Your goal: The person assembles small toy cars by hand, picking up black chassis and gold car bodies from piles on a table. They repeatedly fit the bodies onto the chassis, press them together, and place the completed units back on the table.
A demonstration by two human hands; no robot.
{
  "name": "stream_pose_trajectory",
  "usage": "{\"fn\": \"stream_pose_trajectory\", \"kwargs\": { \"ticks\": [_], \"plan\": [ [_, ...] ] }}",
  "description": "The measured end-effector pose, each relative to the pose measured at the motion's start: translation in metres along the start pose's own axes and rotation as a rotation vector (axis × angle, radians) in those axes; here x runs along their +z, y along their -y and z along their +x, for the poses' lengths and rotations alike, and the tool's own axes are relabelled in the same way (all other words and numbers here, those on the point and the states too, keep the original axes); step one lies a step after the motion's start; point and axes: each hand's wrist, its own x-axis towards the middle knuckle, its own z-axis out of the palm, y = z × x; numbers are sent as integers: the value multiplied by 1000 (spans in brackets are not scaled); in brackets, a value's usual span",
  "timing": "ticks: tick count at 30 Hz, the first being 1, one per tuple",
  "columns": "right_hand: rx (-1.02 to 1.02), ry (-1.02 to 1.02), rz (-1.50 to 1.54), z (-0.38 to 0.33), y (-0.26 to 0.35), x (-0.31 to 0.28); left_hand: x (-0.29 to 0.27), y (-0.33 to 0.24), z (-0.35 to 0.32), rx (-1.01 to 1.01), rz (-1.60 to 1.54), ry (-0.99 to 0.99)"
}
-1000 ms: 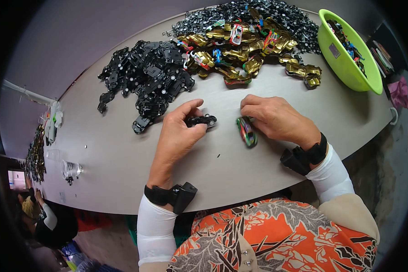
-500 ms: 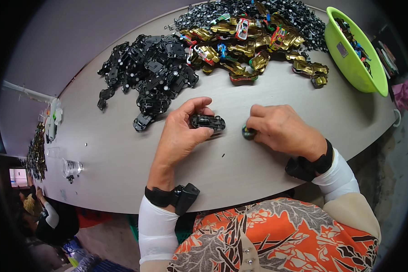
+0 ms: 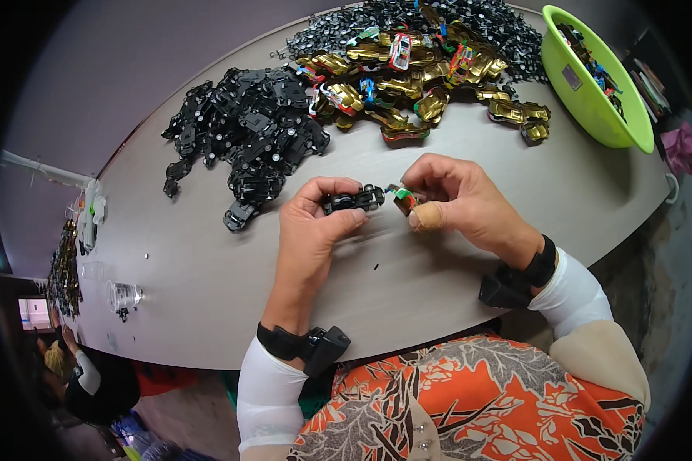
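My left hand (image 3: pixel 315 215) grips a black toy car chassis (image 3: pixel 354 200) with wheels between thumb and fingers, above the table. Just right of it, my right hand (image 3: pixel 457 200) pinches a toy car body shell (image 3: pixel 404 201) coloured green, red and white, partly hidden by the fingers. A tan bandage wraps the right thumb. Chassis and shell are close together, with a narrow gap between them. Ahead lie a heap of black chassis (image 3: pixel 257 127) on the left and a pile of gold and coloured car shells (image 3: pixel 404 81) in the middle.
Small wheel-and-axle parts (image 3: pixel 323 34) are heaped along the far edge. A lime-green basin (image 3: pixel 592 100) holding toy cars stands at the right. On the left are a clear plastic cup (image 3: pixel 123 295) and another person (image 3: pixel 88 376). A tiny black piece (image 3: pixel 376 266) lies near me.
My right hand has turned and moved left, bringing the shell up beside the chassis. My left hand still holds the chassis, which has shifted only slightly.
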Motion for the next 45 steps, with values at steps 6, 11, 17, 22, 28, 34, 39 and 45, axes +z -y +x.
{"fn": "stream_pose_trajectory", "kwargs": {
  "ticks": [6,11,17,22,28,34,39,45],
  "plan": [
    [88,28,154,0,-2,14,14,7,-3,-42,-20,113],
    [-28,-54,-1,1,-3,4,15,10,-2,-72,-109,157],
    [-36,-69,-343,-1,1,11,15,10,-3,-104,-199,108],
    [-258,-100,-564,-4,1,16,10,3,-3,-226,-295,101],
    [-88,-84,-211,-3,-3,14,14,7,-5,-89,-230,-2],
    [-237,-19,-542,1,-9,18,8,12,-1,-97,-271,12],
    [-71,-2,-284,2,-15,16,15,10,-3,-107,-318,-11],
    [-51,-179,-119,3,3,12,16,5,-3,-34,-242,-144]
  ]
}}
